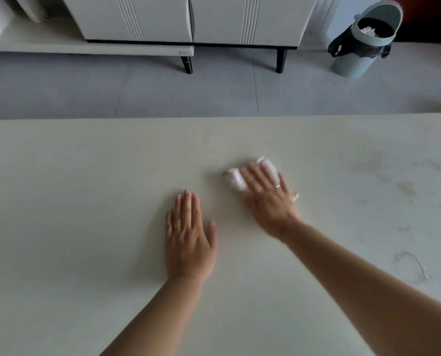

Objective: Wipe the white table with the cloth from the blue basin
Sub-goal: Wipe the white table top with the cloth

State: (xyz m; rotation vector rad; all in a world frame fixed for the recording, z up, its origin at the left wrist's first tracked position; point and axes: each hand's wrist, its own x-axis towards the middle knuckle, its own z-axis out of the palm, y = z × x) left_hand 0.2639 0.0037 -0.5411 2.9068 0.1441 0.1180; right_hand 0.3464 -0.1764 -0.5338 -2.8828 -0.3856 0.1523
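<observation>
A white bench (85, 188) is seen from above, filling the lower part of the view. The cloth (237, 179), white and crumpled, is pressed flat onto the bench under the right hand (267, 199). That hand's grip is spread, palm down, with the fingers (252, 176) laid over the cloth rather than curled around it; folds of cloth are left showing beyond the fingertips and at the far side of the hand. The right hand is blurred, so finer detail of the contact cannot be told.

The left hand (188, 237) is laid flat on the bare bench just to the near left of the cloth, apart from it. Its grip is open too, with the fingers held straight and close together and the thumb set out to the side; nothing is held. A thin ring (177, 225) is worn on one of its fingers (a second ring is seen on the right hand).

To the right of the cloth, faint marks and a pale dried smear (410, 268) are seen on the bench surface.

Beyond the cloth, past the far edge of the bench, a grey tiled floor (188, 91) is seen. Farther off, a white cabinet (188, 19) on dark legs is stood, and to the far right of the cloth a pale blue bin (360, 47) with a black liner is seen, its lid raised.
</observation>
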